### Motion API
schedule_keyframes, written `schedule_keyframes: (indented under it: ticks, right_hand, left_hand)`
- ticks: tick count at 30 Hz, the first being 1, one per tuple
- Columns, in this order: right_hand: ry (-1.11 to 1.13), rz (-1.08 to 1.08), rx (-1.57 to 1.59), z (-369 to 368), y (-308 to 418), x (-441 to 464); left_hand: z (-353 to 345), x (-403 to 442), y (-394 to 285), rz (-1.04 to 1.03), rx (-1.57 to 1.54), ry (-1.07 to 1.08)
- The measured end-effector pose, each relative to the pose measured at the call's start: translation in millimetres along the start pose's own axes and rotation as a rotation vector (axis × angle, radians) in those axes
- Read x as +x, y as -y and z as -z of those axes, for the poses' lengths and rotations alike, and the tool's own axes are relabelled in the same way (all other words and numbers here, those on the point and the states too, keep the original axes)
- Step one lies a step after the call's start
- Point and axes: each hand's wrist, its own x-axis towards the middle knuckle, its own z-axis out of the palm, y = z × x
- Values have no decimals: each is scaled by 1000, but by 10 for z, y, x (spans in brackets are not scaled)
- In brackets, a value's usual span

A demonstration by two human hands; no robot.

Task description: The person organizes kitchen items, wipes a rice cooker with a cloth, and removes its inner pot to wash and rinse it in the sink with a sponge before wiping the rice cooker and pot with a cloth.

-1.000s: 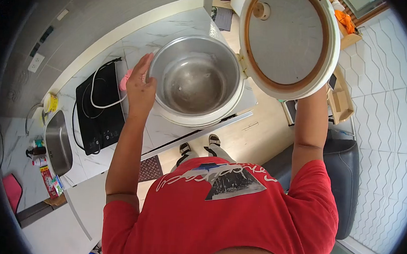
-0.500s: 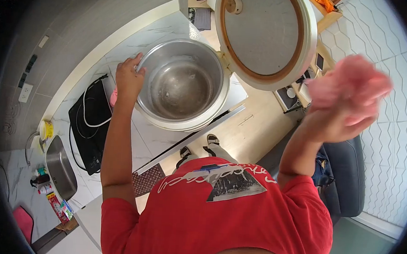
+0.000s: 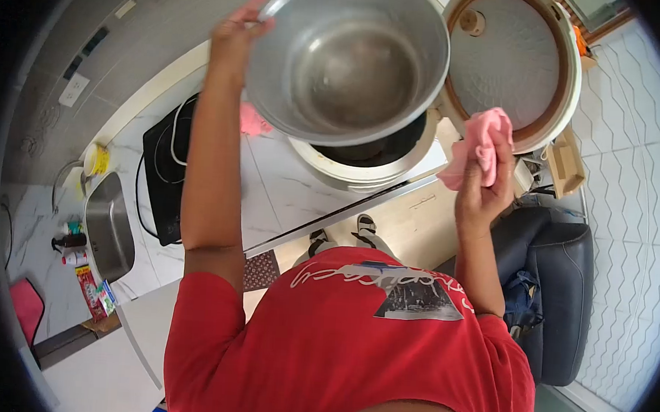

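A grey metal inner pot (image 3: 359, 73) is raised and tilted above the white rice cooker body (image 3: 369, 180), whose dark inside shows below it. My left hand (image 3: 238, 33) is closed on the pot's left rim. In my right hand (image 3: 485, 195) a pink cloth (image 3: 485, 143) is bunched between the fingers, to the right of the pot and in front of the cooker's open lid (image 3: 513, 63). Another pink piece of cloth (image 3: 254, 120) lies on the counter left of the cooker, partly hidden by the pot.
A black induction cooktop (image 3: 166, 171) with a white cable lies on the marble counter (image 3: 260, 191). Beyond it is a steel sink (image 3: 110, 224), with bottles and a red box (image 3: 90, 292) nearby. A black chair (image 3: 557, 292) stands at the right.
My left hand has lifted the inner pot up out of the cooker body. My right hand has come left and inward with the pink cloth. The camera view has shifted slightly.
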Motion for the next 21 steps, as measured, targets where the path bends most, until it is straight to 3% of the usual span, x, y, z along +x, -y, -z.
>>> schedule_keyframes:
  ticks: [1,3,6,8,10,12,14,16,18,19,21]
  right_hand:
    - [-3,-90,107,7,-24,-10]
    - [-22,102,-19,-10,-112,80]
    - [-35,110,-32,14,-177,193]
    - [-39,36,-10,-4,-214,263]
    - [-6,-90,21,-56,-232,314]
    - [59,-156,158,-176,-238,398]
    - [149,-220,334,-395,-248,526]
    - [343,-53,264,-705,-380,725]
    - [561,-112,409,-1077,-316,883]
    - [567,-107,412,-1273,-315,948]
    - [694,6,338,-1609,-320,1050]
  left_hand:
    - [173,5,-158,-6,-20,-65]
    - [553,-105,-532,4,7,-207]
    - [1213,-386,-816,35,62,-344]
    - [1739,-611,-661,-17,263,-403]
    - [2059,-965,-359,57,300,-445]
    - [2120,-1331,-117,112,547,-397]
    - [2070,-1609,193,216,278,-292]
    - [1731,-1778,266,283,200,-255]
    - [1572,-1870,352,319,206,-238]
    - [1520,-1899,384,354,214,-212]
    - [1449,-1929,423,373,181,-228]
